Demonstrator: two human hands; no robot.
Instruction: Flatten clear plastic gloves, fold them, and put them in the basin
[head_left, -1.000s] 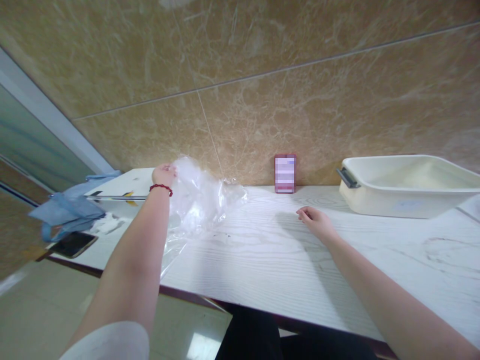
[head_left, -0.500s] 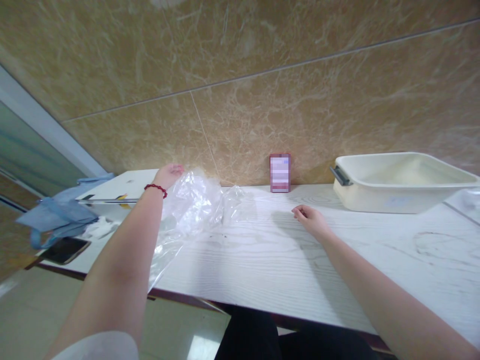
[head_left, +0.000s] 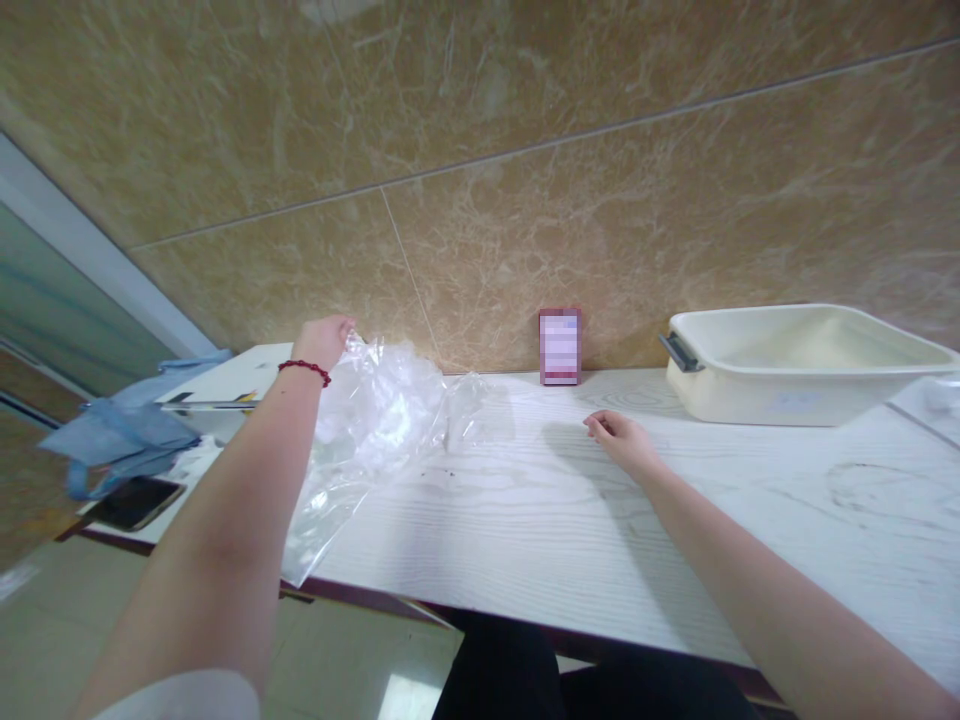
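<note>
The clear, crumpled sheet of thin plastic (head_left: 386,405) lies in a loose heap on the white wood-grain table (head_left: 487,530), left of centre, its back part near the brown marbled wall (head_left: 510,240) and one smooth corner reaching the front edge. Whether it is a bag or a single layer I cannot tell. The left hand (head_left: 324,341) is narrow, its fingertips pinching the plastic at the upper left of the heap. The right hand (head_left: 622,438) is loosely curled near the cream rectangular tub (head_left: 739,400), with nothing visible in it; whether its fingers meet I cannot tell.

To handle this well, a firm pinch on one edge and a slow, low draw should let the folds open without snagging. The right hand could steady the free side, since such light film probably slides and clings to itself.

Half a second ago the left hand looked looser, its fingertips just above the heap; now a peak of plastic rises to them, and the near part of the sheet spreads wider toward the front edge. The right hand has kept its place and pose.
</note>
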